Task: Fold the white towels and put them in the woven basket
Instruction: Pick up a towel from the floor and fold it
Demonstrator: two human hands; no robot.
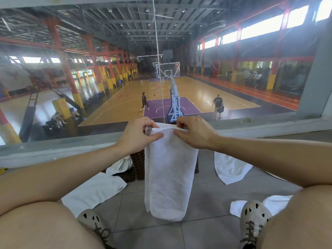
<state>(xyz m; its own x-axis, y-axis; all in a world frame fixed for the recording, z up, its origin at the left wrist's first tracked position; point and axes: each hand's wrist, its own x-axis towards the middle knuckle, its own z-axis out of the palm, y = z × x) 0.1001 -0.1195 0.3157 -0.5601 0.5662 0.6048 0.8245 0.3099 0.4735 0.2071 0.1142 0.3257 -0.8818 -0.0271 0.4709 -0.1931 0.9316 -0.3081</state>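
We find no writing we can read: the purple characters at the top edge are cut off, and the small tag on the corner of a floor towel (93, 191) is too small to make out.

Our left hand (138, 133) and right hand (194, 133) each pinch the top edge of a white towel (168, 177) between thumb and curled fingers, close together. The towel is soft looped terry. It is doubled over and hangs as a long narrow strip with a rounded fold at the bottom, above the grey tiled floor (206, 230).

The woven basket (139, 166) stands right behind the towel. It is dark brown with a coarse weave, and its sides show on either side of the strip. A crumpled towel (120, 165) lies by its left side. Another towel (230, 169) lies flat on the tiles to the right. One more (276, 203) is partly under our right shoe (253, 218), a beige perforated clog with dark laces.
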